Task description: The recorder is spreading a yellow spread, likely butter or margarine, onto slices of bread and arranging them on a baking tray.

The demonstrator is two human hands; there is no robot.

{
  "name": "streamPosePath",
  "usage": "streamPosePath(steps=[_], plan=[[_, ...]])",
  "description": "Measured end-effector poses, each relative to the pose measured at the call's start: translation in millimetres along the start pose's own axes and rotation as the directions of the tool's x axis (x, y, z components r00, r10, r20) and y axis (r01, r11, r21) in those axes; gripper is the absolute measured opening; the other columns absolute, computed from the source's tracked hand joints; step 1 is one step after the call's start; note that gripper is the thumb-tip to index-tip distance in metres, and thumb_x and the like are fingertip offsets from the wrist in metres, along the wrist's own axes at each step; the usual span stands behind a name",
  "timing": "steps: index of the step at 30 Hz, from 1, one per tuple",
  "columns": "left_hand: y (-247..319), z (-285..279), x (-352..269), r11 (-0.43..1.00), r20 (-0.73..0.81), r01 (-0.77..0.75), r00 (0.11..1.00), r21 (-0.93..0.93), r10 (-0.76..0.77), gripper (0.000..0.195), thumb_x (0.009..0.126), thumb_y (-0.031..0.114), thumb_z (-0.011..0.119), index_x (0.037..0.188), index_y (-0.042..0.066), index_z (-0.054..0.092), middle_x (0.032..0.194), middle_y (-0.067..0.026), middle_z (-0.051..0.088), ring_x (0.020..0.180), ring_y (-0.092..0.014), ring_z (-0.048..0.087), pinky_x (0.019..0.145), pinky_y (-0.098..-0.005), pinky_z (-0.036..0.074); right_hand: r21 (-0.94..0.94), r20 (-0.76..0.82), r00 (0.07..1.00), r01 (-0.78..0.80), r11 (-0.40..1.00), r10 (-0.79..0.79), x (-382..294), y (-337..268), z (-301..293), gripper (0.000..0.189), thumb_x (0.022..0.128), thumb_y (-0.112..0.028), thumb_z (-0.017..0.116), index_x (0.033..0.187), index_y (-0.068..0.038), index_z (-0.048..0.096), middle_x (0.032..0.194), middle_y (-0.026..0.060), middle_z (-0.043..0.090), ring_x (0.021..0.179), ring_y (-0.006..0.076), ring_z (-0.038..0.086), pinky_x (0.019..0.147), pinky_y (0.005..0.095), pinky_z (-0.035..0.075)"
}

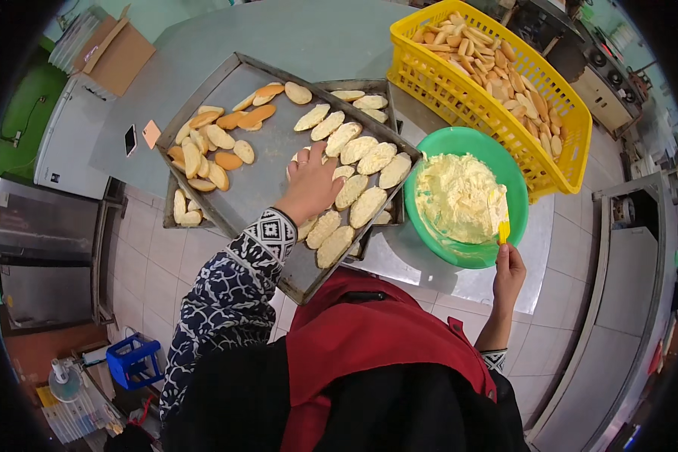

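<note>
My left hand [311,183] reaches palm down over a metal baking tray [243,206], its fingers on or just above coated bread slices; the fingertips' contact is partly hidden. Rows of bread slices spread with pale cream [368,207] lie on the tray's right side. Uncoated bread slices [219,137] are heaped on its left. In my right hand [509,265] is the yellow handle of a spatula [498,212], its blade smeared with cream. That blade rests in the pale cream [455,195] inside a green plastic bowl [466,261], right of the tray.
A yellow plastic crate [486,116] full of bread slices stands behind the bowl. More trays with bread [371,101] lie beneath the front tray. On the grey table [203,42] at the left are a phone [130,140] and a pinkish flat object [151,134]. A cardboard box [118,56] stands at far left.
</note>
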State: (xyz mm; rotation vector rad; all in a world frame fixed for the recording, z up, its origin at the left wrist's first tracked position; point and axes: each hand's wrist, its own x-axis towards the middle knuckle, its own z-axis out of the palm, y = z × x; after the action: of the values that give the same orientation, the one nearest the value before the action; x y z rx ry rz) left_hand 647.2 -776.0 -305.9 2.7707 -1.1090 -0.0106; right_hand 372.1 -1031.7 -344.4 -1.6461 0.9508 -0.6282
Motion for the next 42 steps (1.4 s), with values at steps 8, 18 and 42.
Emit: streamPosePath(steps=[8, 18, 42], plan=[[7, 14, 13, 0.999, 0.106, 0.032, 0.994, 0.03, -0.035, 0.035, 0.077, 0.029, 0.052, 0.1, 0.002, 0.056, 0.12, -0.0133, 0.032, 0.106, -0.031, 0.032, 0.083, -0.0423, 0.027, 0.009, -0.042, 0.998, -0.054, 0.999, 0.054, -9, 9, -12, 0.028, 0.085, -0.022, 0.053, 0.092, 0.004, 0.059, 0.065, -0.0016, 0.048, 0.059, 0.0053, 0.039, 0.052, 0.0188, 0.032], [13, 26, 18, 0.967, 0.132, 0.207, 0.973, -0.147, -0.188, 0.034, 0.077, 0.028, 0.052, 0.1, 0.003, 0.056, 0.127, -0.0142, 0.027, 0.109, -0.033, 0.03, 0.086, -0.0473, 0.025, 0.026, -0.044, 0.997, -0.059, 0.998, 0.06, -9, 11, -6, 0.027, 0.085, -0.022, 0.053, 0.091, 0.004, 0.059, 0.065, -0.0018, 0.048, 0.06, 0.0052, 0.038, 0.052, 0.0187, 0.031], [-4, -18, -36, 0.998, 0.036, 0.011, 0.999, 0.054, -0.013, 0.032, 0.057, 0.02, 0.069, 0.083, 0.002, 0.06, 0.119, -0.0119, 0.035, 0.107, -0.028, 0.031, 0.081, -0.0426, 0.025, 0.029, -0.009, 0.999, -0.047, 0.998, 0.047, -1, 10, -1, 0.029, 0.085, -0.023, 0.053, 0.092, 0.004, 0.059, 0.068, -0.0013, 0.05, 0.061, 0.0054, 0.04, 0.054, 0.0186, 0.032]])
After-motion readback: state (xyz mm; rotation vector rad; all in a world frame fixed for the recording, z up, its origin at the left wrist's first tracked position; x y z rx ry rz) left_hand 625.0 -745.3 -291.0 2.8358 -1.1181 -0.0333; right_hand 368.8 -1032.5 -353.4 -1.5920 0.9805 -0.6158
